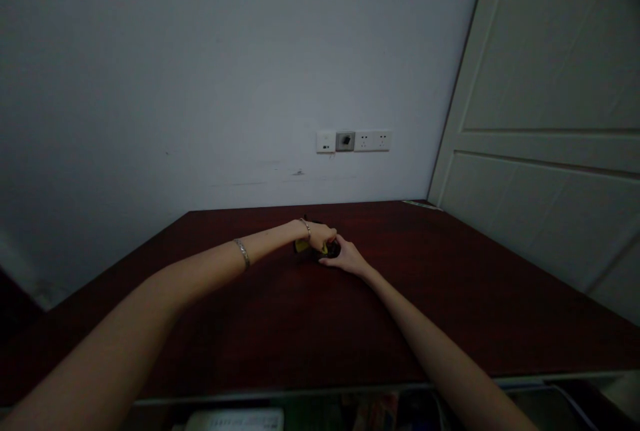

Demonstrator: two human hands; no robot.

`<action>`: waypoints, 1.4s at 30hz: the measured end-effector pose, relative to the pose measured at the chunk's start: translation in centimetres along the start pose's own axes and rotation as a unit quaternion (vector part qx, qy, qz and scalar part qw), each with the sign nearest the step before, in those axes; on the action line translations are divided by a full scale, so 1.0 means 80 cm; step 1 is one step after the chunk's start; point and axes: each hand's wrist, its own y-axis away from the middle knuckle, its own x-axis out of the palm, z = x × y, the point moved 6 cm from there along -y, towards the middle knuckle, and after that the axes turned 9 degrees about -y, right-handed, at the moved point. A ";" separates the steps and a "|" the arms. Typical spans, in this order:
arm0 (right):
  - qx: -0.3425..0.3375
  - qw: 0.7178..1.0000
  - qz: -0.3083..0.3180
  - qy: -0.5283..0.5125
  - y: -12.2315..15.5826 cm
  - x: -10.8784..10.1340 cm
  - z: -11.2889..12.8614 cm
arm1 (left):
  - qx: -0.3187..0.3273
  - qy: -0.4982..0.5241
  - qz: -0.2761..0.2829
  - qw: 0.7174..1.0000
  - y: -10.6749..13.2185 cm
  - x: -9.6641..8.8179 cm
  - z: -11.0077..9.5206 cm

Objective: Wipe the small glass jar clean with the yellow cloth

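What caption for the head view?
Left hand and right hand hold a black-and-yellow object on a dark-red tabletop.

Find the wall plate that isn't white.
The grey plate, second from left in the row; the white plates flank it, one left, two right.

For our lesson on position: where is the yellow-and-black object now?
The yellow-and-black object is just below the head view's centre, partly hidden by the left hand, with the right hand at its right end and the wall sockets beyond.
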 end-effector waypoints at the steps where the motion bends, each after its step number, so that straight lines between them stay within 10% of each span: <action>1: -0.002 1.000 0.001 -0.001 0.000 0.000 0.001 | 0.002 0.005 0.005 1.000 0.000 0.000 0.003; 14: -0.005 0.999 0.020 -0.025 0.001 0.001 0.004 | 0.002 0.290 -0.032 0.956 0.034 -0.049 0.047; 21: -0.014 0.997 0.015 -0.070 -0.002 0.000 0.000 | 0.031 0.617 -0.151 0.771 0.060 -0.052 0.061; 32: 0.034 0.952 -0.037 -0.303 -0.018 -0.032 0.013 | -0.050 0.762 -0.378 0.523 0.072 -0.004 0.050; 36: 0.021 0.928 -0.111 -0.355 -0.021 -0.053 0.031 | -0.058 0.742 -0.408 0.529 0.062 0.005 0.026; 42: 0.042 0.917 -0.188 -0.349 -0.016 -0.049 0.036 | -0.090 0.654 -0.423 0.621 0.049 0.019 0.017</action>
